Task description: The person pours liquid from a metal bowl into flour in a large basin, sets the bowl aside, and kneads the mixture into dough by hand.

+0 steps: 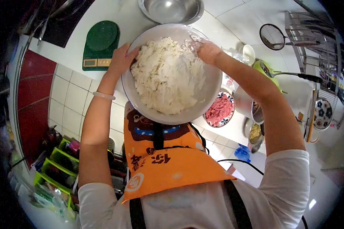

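A large white bowl (214, 82) full of shaggy, floury dough (164, 76) is in front of my body, at the counter's edge. My left hand (123, 59) grips the bowl's left rim, thumb toward the inside and the other fingers partly hidden. At the upper right of the bowl, my right hand (207, 52) has its fingers curled into the dough. Flour and sticky bits coat those fingertips, which are partly hidden. Loose dry flour lies on the right part of the dough.
A green kitchen scale (101, 45) sits left of the bowl, and a metal basin (172, 9) behind it. To the right are a patterned bowl of minced meat (220, 110), a pot (257, 111), a ladle (294, 75), a strainer (272, 37) and a wire rack (313, 45).
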